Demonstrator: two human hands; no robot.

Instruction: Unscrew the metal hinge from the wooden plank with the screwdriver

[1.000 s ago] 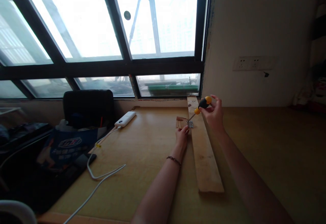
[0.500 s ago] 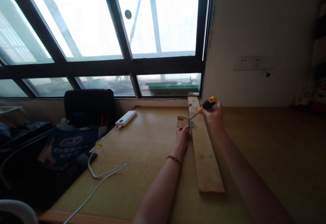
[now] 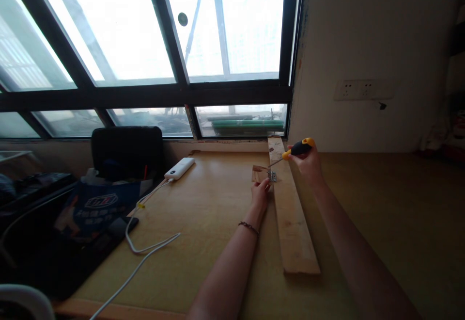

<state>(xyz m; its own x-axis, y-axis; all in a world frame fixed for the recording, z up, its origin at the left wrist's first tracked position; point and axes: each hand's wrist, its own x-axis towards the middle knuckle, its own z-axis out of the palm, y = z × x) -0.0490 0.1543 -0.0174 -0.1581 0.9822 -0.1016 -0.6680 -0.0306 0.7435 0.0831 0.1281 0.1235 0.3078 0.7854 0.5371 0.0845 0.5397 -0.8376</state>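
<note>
A long wooden plank (image 3: 292,213) lies on the wooden desk (image 3: 203,223), running away from me toward the window. A small metal hinge (image 3: 272,176) sits on its left edge, joined to a small wood piece (image 3: 258,172). My right hand (image 3: 308,161) grips a black and yellow screwdriver (image 3: 296,150), whose tip points down at the hinge. My left hand (image 3: 260,194) rests with curled fingers against the plank's left edge, pinching at the hinge and small wood piece.
A white power bank (image 3: 178,168) with a white cable (image 3: 145,247) lies on the desk's left part. A black chair (image 3: 126,152) and a blue bag (image 3: 96,208) stand at the left. The window is ahead, a wall with sockets (image 3: 358,89) at the right.
My right hand has closed round the screwdriver handle and shifted it a little to the right, lowering its angle. The left hand has stayed at the hinge.
</note>
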